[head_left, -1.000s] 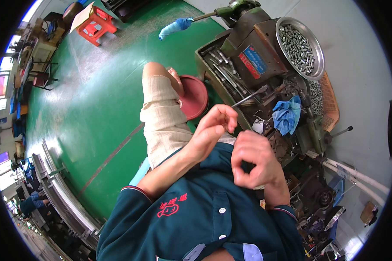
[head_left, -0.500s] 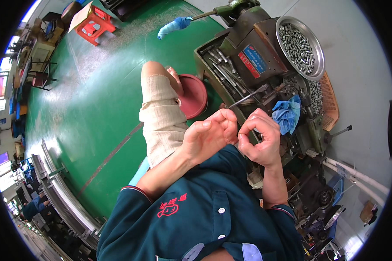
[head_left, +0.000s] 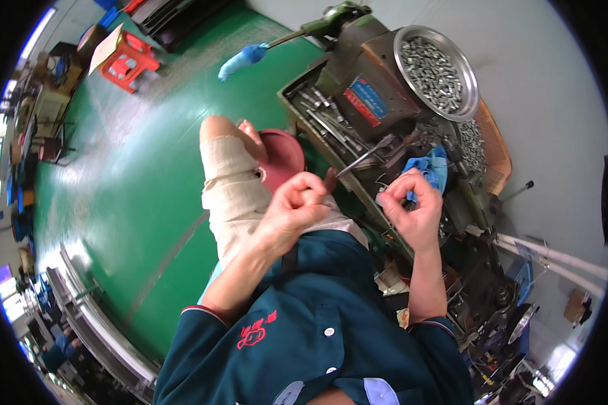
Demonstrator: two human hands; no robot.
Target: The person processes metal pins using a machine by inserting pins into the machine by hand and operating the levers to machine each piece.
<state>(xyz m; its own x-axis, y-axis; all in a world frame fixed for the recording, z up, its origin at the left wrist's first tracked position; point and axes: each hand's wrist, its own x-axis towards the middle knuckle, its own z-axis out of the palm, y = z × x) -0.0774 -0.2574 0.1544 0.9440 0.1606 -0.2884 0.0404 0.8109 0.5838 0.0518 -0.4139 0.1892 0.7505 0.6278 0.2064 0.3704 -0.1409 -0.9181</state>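
In front of my torso, my left hand (head_left: 294, 208) is closed, its fingers curled in and the thumb against them. Whatever it may hold is hidden. To its right, my right hand (head_left: 415, 206) pinches thumb and fingertips together, beside the machine's edge. Something tiny may be between those fingertips, too small to make out. Just behind the right hand lies a crumpled blue cloth (head_left: 431, 165). A metal rod (head_left: 365, 156) slants out from the machine (head_left: 378, 88) between the hands. Beyond, a round steel bowl (head_left: 471, 94) holds many small metal parts (head_left: 431, 73).
An orange basket (head_left: 498, 158) with more metal parts sits beside the bowl. Rods and tools fill the tray (head_left: 290, 101) on the machine's left. The machine's lever ends in a blue wrapping (head_left: 242, 62). A red round bucket (head_left: 282, 158) stands by my leg; a red stool (head_left: 130, 64) is farther off.
My hands have parted, the left drawing back leftward and its fingers curling in. My right hand's fingers have gone from a ring shape to a pinch. The whole view has shifted slightly.
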